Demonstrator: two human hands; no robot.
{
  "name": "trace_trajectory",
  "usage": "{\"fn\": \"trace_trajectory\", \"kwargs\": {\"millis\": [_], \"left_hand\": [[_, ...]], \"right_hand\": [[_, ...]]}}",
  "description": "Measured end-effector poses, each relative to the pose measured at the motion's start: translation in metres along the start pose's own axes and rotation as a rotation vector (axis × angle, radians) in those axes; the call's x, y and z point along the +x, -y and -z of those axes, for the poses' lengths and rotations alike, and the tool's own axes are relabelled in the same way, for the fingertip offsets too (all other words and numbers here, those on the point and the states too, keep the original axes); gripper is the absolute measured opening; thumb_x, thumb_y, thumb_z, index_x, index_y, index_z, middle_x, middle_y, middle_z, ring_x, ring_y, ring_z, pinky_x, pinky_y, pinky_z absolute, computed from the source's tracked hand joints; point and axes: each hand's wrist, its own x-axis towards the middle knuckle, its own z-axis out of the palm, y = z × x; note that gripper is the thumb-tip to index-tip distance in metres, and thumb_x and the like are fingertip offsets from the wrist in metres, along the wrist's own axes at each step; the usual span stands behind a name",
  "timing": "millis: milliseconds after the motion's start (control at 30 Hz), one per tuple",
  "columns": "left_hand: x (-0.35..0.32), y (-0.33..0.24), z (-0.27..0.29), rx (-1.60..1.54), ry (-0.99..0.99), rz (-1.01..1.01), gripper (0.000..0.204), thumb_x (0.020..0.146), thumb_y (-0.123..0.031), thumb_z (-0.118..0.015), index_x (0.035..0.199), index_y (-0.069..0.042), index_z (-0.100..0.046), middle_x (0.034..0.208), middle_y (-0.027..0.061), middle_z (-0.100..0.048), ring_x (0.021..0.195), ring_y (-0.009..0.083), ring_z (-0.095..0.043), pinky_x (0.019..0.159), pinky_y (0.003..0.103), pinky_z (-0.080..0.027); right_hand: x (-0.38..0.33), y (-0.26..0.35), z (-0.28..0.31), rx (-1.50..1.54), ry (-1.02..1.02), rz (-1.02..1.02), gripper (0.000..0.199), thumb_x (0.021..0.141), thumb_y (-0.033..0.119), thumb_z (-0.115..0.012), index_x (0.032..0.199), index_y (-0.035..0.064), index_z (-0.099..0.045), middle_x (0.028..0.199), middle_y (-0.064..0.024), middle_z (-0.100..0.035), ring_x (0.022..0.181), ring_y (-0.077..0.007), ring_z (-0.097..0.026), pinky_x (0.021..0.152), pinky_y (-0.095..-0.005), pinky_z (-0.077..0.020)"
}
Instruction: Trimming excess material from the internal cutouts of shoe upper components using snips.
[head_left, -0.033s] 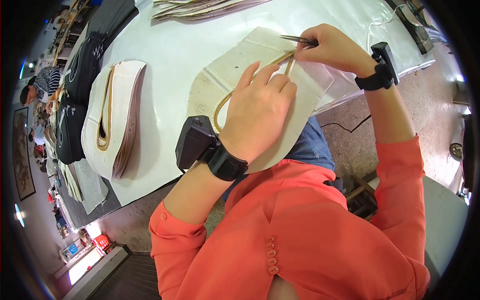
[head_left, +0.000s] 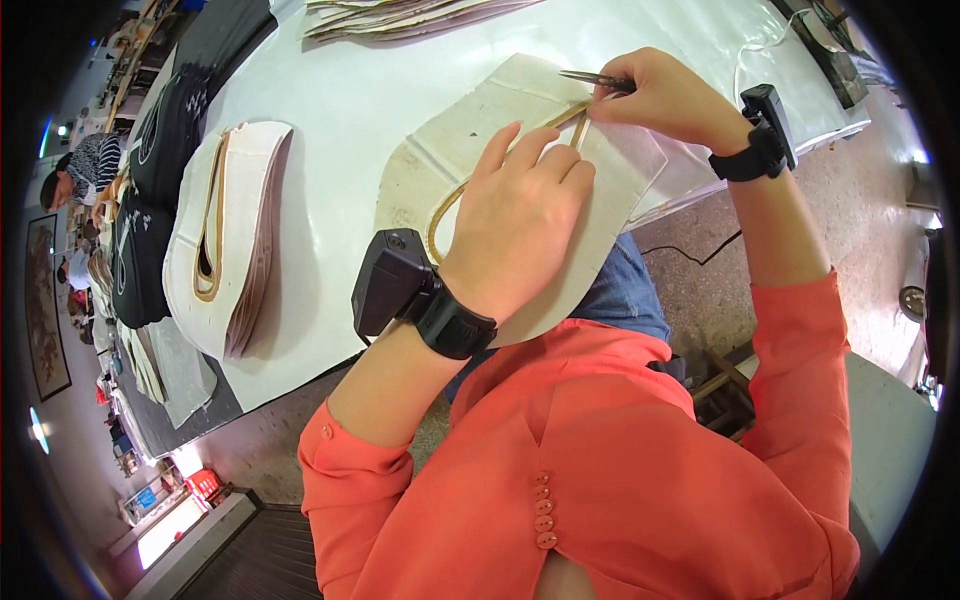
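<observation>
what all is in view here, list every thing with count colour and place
cream fabric panel: one, off-white with a tan curved trim, on the table edge under both hands
tan trim strip: one, tan, curving across the panel
metal tool: one, dark thin metal, pinched in the right hand over the panel
stack of cream panels: one stack, off-white with tan trim, left on the table
black pieces: several, black, far left of the table
flat stack: one, grey-brown, top of the table
white table: one, white
wrist devices: two, black, one on each wrist
left hand: flat on the panel, pressing it down
right hand: gripping the tool
</observation>
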Motion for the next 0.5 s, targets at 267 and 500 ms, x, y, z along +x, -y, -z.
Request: {"fn": "trace_trajectory", "kwargs": {"millis": [267,500], "left_hand": [[0.012,0.011,-0.011,-0.05,-0.051,-0.036,0.023,0.081,-0.002,-0.066,0.104,-0.007,-0.067,0.12,0.0081,-0.067,0.119,0.0295,-0.059,0.105,0.045,-0.044],[0.017,0.014,-0.01,-0.066,-0.017,-0.057,0.02,0.085,-0.002,-0.065,0.104,-0.007,-0.066,0.126,0.0071,-0.066,0.124,0.0318,-0.057,0.107,0.045,-0.044]], "right_hand": [[0.009,0.002,-0.003,-0.034,0.051,-0.068,0.026,0.077,0.023,-0.07,0.081,-0.0022,-0.069,0.064,-0.0032,-0.058,0.06,-0.0101,-0.05,0.057,-0.029,-0.0411],[-0.005,-0.004,-0.007,-0.047,-0.055,0.033,0.027,0.083,0.022,-0.071,0.086,-0.005,-0.07,0.071,-0.0093,-0.067,0.066,-0.0113,-0.058,0.063,-0.0317,-0.0478]]}}
